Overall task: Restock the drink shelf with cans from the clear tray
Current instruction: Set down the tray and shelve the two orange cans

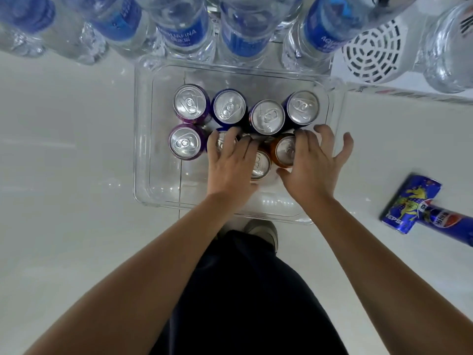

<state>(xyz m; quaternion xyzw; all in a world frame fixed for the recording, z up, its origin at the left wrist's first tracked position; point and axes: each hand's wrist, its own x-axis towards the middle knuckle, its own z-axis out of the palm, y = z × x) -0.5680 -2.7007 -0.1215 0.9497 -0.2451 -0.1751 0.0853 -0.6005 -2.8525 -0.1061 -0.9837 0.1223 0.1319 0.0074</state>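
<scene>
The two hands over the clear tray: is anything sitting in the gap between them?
Yes. In the head view, a silver-topped can stands between the left hand and right hand, inside the clear plastic tray.

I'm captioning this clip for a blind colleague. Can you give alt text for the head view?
Seen from above, left hand and right hand reach onto upright cans in a clear tray on a white floor; water bottles stand beyond it.
</scene>
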